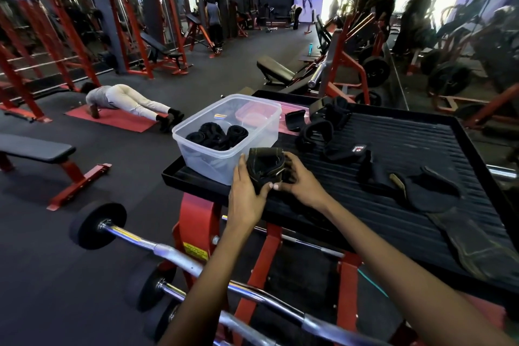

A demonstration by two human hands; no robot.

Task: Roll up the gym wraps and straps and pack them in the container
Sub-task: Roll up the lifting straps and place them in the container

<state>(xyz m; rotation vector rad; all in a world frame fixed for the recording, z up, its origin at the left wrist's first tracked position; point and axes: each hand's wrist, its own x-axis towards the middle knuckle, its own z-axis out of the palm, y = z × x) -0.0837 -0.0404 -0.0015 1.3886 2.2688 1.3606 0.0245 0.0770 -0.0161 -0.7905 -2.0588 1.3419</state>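
Note:
A clear plastic container [196,161] stands at the near left corner of a black ribbed platform [407,219]. Several rolled black wraps [217,136] lie inside it. My left hand [245,196] and my right hand [302,180] both grip a partly rolled black wrap [266,166] just in front of the container. Loose black straps [317,132] lie behind my hands. A black wrap with a red-and-white label [352,150] and further unrolled wraps [429,185] sprawl to the right. A long worn strap [471,247] runs toward the near right edge.
A pink lid [289,118] lies behind the container. The platform rests on a red steel frame [196,222]. Chrome barbells [168,250] sit on a rack below my arms. A person holds a plank on a red mat [112,119] at left, beside a flat bench [36,152].

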